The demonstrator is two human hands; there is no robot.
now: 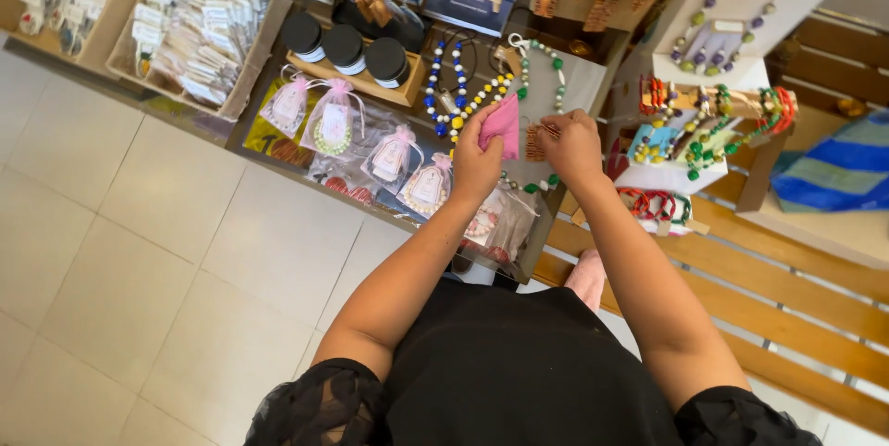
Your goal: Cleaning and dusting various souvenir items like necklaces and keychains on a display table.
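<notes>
A pale tiled floor [139,242] spreads out to the left of the hands, and a wooden slat bench [787,288] sits low on the right. Under the hands is a dark display table [389,214] full of small things to sell. Far to the upper left of the hands are cardboard trays [250,66] packed with little white cards. Just past the hands, three round black jars [344,46] stand in a wooden holder. Left of the left hand lie clear bags with pink bows [333,122]. A blue, white and yellow bead necklace [444,85] lies right above the left hand. Right of the right hand is a stand of bright bracelets [713,108]. The left hand [477,163] pinches a small pink cloth [502,126], held up between both hands. The right hand [571,145] is closed tight on a tiny brown thing [537,140]; I cannot tell what it is.
</notes>
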